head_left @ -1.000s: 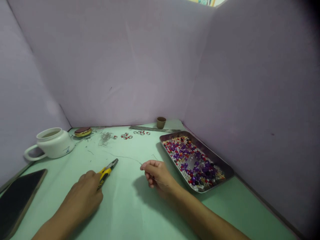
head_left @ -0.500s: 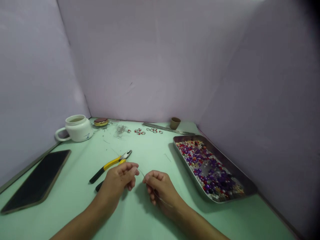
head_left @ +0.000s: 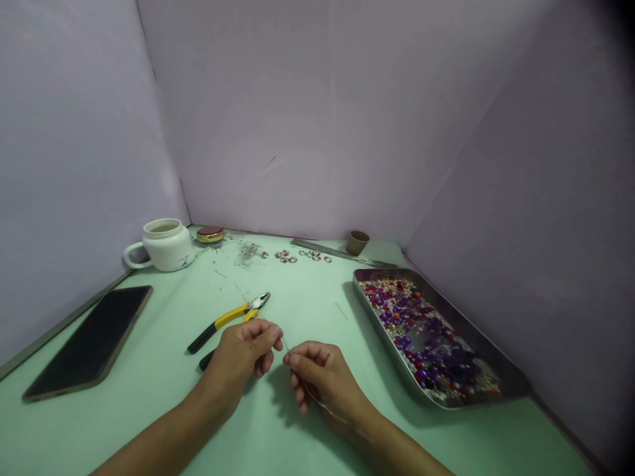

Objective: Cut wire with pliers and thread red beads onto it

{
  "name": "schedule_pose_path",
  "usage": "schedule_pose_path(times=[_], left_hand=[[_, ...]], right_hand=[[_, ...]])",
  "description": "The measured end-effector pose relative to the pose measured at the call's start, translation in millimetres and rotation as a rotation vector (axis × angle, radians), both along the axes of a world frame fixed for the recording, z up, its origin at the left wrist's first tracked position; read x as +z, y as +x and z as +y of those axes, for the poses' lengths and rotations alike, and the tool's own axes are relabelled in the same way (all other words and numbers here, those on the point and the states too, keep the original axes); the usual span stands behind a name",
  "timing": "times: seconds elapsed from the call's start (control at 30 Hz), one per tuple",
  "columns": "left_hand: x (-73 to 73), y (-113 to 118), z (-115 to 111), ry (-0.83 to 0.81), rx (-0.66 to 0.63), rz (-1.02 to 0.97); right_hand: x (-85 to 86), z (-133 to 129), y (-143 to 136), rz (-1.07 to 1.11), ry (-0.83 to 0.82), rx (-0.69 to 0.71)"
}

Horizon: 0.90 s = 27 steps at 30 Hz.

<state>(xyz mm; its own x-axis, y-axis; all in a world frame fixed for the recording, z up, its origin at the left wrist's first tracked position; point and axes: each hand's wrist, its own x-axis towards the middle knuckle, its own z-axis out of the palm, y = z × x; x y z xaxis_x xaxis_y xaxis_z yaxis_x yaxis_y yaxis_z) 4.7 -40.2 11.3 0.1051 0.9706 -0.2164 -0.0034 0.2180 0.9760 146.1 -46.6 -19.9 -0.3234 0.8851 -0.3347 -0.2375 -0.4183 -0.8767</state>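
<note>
Between my two hands runs a thin wire, its tail trailing back below the right palm toward the wrist. My left hand pinches the wire's upper end between thumb and forefinger. With thumb and forefinger pressed together, my right hand grips the same wire a short way along. Pliers with yellow and black handles lie just behind the left hand, which hides part of one handle. Whether anything is threaded on the wire is too small to tell.
A metal tray of mixed beads stands at right. Small beaded rings, wire scraps and a bundle of wires lie at the back, near a brown cup. A white mug, round tin and phone are at left.
My left thumb and forefinger have closed together on the wire's end, and the hands are slightly nearer each other. The whole view has shifted a little.
</note>
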Motion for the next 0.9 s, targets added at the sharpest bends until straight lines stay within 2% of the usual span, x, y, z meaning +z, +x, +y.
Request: schedule_pose_path(times=[0.1,0.2,0.3,0.6,0.73,0.9], left_hand=[[-3.6,1.8,-0.4,-0.018,-0.062,0.099],[-7.7,5.0,-1.2,-0.061,-0.088,0.159],[-9.3,8.5,-2.9,-0.085,-0.08,0.172],[-13.5,11.0,-5.7,-0.144,-0.034,0.082],[-15.0,12.1,-4.6,-0.153,-0.019,0.074],[-13.5,14.3,-4.7,-0.135,-0.012,0.072]], right_hand=[[-2.1,1.0,-0.6,-0.142,0.098,-0.1],[-4.4,-0.7,1.3,-0.418,0.385,-0.172],[-6.4,-5.0,4.0,-0.623,0.676,-0.185],[-13.0,-7.7,8.8,-0.795,1.139,-0.163],[-12.7,-7.2,9.6,-0.85,1.239,-0.163],[-12.7,-7.5,9.1,-0.868,1.198,-0.137]])
